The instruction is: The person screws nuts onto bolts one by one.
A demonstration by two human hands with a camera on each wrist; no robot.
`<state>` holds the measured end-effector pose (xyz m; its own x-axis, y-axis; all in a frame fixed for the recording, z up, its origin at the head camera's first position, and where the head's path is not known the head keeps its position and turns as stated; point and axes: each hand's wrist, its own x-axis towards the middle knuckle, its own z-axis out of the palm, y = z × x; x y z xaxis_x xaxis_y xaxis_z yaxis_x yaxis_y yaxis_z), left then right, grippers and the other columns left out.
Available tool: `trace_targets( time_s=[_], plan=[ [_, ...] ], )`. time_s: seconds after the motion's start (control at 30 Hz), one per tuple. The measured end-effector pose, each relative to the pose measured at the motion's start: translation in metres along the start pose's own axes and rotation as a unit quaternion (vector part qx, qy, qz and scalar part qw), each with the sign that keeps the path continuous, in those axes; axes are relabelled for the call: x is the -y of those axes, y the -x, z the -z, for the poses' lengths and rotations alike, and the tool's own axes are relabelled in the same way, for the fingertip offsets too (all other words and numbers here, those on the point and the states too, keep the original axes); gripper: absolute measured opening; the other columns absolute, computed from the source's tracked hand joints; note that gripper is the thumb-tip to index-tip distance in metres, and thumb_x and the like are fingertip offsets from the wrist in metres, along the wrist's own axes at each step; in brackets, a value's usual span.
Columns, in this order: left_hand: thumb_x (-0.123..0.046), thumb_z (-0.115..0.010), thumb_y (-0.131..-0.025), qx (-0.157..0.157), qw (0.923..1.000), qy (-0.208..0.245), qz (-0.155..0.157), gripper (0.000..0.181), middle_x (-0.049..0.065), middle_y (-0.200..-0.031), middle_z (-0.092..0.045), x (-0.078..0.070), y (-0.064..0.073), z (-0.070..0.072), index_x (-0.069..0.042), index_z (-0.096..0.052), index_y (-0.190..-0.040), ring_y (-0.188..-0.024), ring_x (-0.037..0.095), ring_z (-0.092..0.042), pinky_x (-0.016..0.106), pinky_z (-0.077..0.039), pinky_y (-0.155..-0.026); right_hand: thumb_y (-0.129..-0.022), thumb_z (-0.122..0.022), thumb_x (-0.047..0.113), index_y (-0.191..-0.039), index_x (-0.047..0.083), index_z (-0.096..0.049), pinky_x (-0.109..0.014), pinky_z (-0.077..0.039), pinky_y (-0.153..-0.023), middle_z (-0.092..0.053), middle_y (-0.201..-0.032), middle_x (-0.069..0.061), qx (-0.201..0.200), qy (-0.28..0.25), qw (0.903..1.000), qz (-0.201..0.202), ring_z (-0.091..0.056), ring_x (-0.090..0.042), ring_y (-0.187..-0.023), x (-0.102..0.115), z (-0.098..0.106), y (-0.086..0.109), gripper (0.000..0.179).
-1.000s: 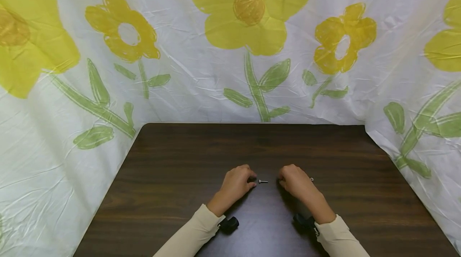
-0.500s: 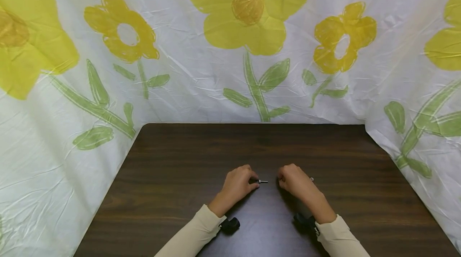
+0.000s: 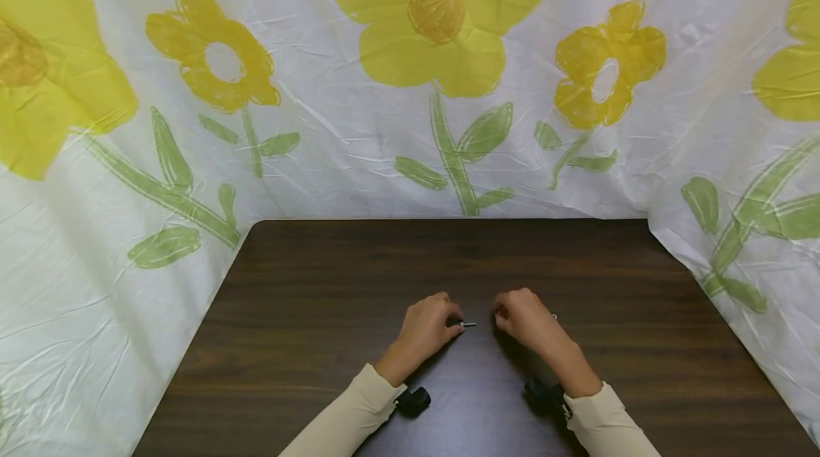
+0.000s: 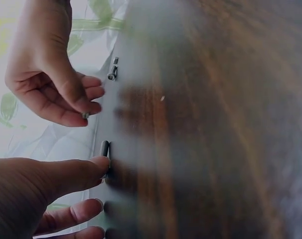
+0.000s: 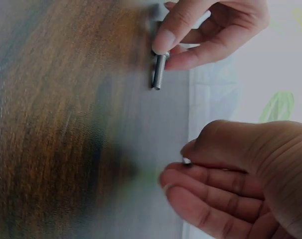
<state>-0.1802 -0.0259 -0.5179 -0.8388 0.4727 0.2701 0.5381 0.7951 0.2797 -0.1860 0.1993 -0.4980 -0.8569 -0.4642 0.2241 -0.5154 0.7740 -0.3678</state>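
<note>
A silver bolt (image 3: 469, 324) lies low over the dark table, its threaded end toward the right. My left hand (image 3: 426, 323) pinches it by the head between thumb and finger; in the right wrist view the threaded shank (image 5: 159, 74) sticks out past the thumb. My right hand (image 3: 524, 316) is a short way to the right, above the table. Between its thumb and index finger it pinches a small metal nut (image 5: 186, 160), mostly covered by the fingertips. Another small metal bolt-like piece (image 4: 113, 68) rests on the table beyond the right hand, largely hidden by it in the head view.
The dark wood-grain table (image 3: 359, 265) reaches back to a white curtain (image 3: 333, 158) printed with yellow flowers. Black wrist cameras (image 3: 413, 401) sit at both cream sleeves, close over the tabletop.
My left hand has moved slightly right, and its thumb and finger have come together on the bolt's head. The right hand keeps nearly the same place.
</note>
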Motion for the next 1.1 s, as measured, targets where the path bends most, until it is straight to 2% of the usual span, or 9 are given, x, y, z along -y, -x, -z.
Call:
trace_targets(
  time_s=[0.27, 0.6, 0.83, 0.97, 1.1],
  plan=[
    [-0.03, -0.087, -0.081, -0.013, 0.9999, 0.01, -0.003, 0.011, -0.009, -0.081, -0.061, 0.0, 0.0, -0.002, -0.025, -0.081, -0.089, -0.07, 0.007, -0.06, 0.023, -0.049, -0.056, -0.085, -0.077, 0.0, -0.092, 0.003, -0.076, -0.029, -0.056, -0.063, -0.071, -0.084, -0.002, 0.002, -0.038, 0.9988, -0.031, -0.064, -0.012, -0.073, 0.004, 0.006, 0.0, 0.008],
    [-0.025, -0.084, -0.085, -0.006, 0.9995, 0.032, -0.001, 0.008, -0.007, -0.087, -0.066, 0.0, 0.002, -0.001, -0.02, -0.079, -0.089, -0.079, 0.01, -0.064, 0.027, -0.054, -0.065, -0.083, -0.077, -0.002, -0.092, 0.002, -0.076, -0.027, -0.056, -0.062, -0.072, -0.084, -0.002, -0.032, -0.054, 0.998, -0.003, -0.065, -0.01, -0.07, 0.003, 0.009, 0.001, 0.009],
    [-0.015, -0.081, -0.088, -0.01, 0.9928, 0.119, 0.005, 0.004, -0.004, -0.085, -0.074, 0.005, 0.001, 0.004, -0.011, -0.079, -0.087, -0.071, 0.003, -0.062, 0.017, -0.05, -0.062, -0.084, -0.077, -0.004, -0.093, 0.002, -0.077, -0.025, -0.056, -0.062, -0.072, -0.086, -0.002, -0.072, -0.104, 0.9919, 0.009, -0.065, -0.009, -0.071, 0.006, 0.011, -0.001, 0.011],
    [-0.01, -0.081, -0.087, -0.027, 0.9853, 0.169, -0.005, 0.003, -0.003, -0.08, -0.074, 0.009, 0.0, 0.005, -0.009, -0.079, -0.086, -0.067, 0.0, -0.063, 0.013, -0.05, -0.061, -0.085, -0.078, -0.003, -0.095, 0.005, -0.077, -0.026, -0.057, -0.064, -0.073, -0.089, 0.0, -0.09, -0.138, 0.9863, 0.014, -0.066, -0.008, -0.074, 0.008, 0.013, -0.001, 0.013],
    [-0.003, -0.08, -0.085, -0.046, 0.9744, 0.22, -0.005, 0.005, 0.001, -0.08, -0.075, 0.014, -0.002, 0.01, -0.007, -0.079, -0.087, -0.068, 0.003, -0.067, 0.014, -0.052, -0.062, -0.085, -0.079, -0.003, -0.095, 0.011, -0.077, -0.025, -0.058, -0.064, -0.073, -0.09, 0.004, -0.109, -0.177, 0.9781, 0.02, -0.067, -0.007, -0.075, 0.011, 0.015, -0.001, 0.017]
  ],
)
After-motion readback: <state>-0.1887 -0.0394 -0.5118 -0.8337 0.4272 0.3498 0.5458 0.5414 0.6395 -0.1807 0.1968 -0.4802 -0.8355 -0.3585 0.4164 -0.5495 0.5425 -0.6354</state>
